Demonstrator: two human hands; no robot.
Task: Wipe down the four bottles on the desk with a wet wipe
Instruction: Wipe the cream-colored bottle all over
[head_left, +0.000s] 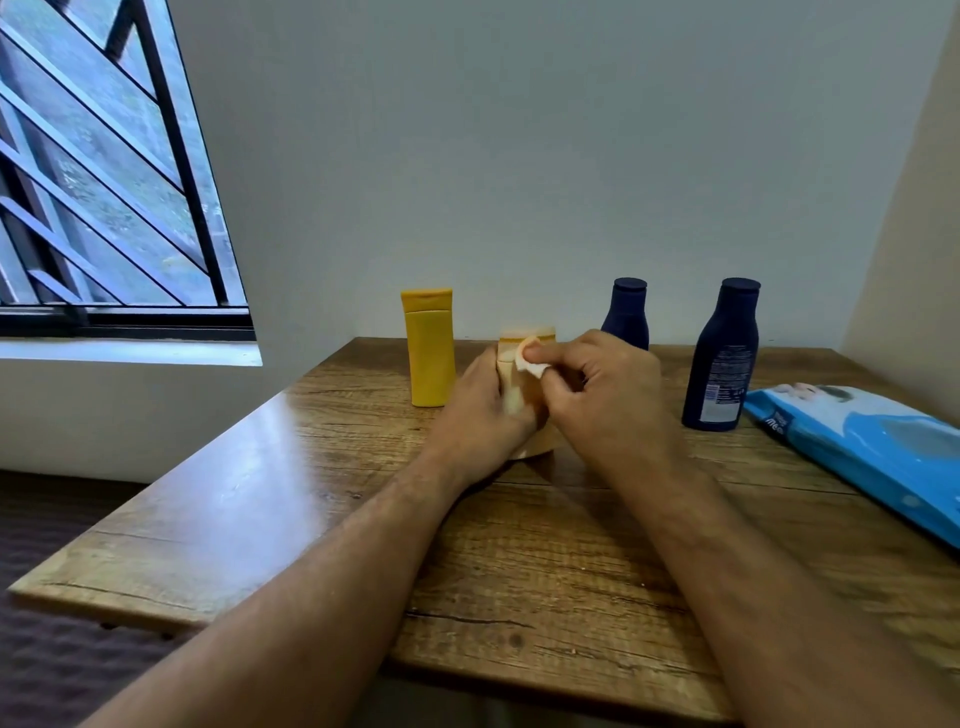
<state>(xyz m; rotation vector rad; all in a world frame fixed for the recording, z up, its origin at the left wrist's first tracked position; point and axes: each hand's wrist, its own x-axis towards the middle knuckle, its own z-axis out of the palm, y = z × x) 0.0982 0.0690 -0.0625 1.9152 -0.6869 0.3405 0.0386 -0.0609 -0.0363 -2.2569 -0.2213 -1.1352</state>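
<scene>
A pale cream bottle (535, 335) stands near the middle of the wooden desk (260, 493), and my left hand (483, 415) grips its body from the left. My right hand (597, 400) pinches a small white wet wipe (532, 364) against the bottle's upper part. A yellow bottle (430, 348) stands upright just to the left. Two dark blue bottles stand to the right: one (628, 312) at the back, partly hidden by my right hand, and a larger one (722, 358) nearer the front.
A blue pack of wet wipes (872, 447) lies flat at the desk's right side. The desk meets a white wall behind and another on the right. A barred window (104, 182) is at the left, with dark floor below the desk's left edge.
</scene>
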